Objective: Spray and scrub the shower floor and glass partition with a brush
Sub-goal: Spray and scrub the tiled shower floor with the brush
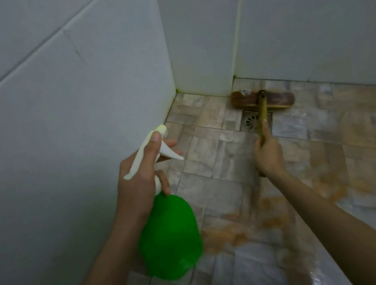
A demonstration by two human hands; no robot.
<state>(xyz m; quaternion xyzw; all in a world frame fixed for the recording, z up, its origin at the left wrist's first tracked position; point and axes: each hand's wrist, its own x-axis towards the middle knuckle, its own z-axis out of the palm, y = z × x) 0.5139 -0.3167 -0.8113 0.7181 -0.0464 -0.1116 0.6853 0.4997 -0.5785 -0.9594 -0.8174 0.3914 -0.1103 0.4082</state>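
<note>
My left hand [139, 180] grips the neck of a green spray bottle [170, 236] with a white trigger head, thumb along the top and fingers at the trigger, nozzle pointing toward the corner. My right hand [268, 152] holds the yellow-brown handle of a long brush [262, 101]. Its brown head lies flat on the shower floor [219, 152] just beyond the drain, close to the far wall. The floor is beige stone-pattern tile with orange stains near my right forearm.
A square metal floor drain [251, 121] sits under the brush handle. White tiled walls [69, 110] close in on the left and the back, meeting at a corner. A vertical yellowish seam [238, 26] runs down the back wall. Floor stretches away to the right.
</note>
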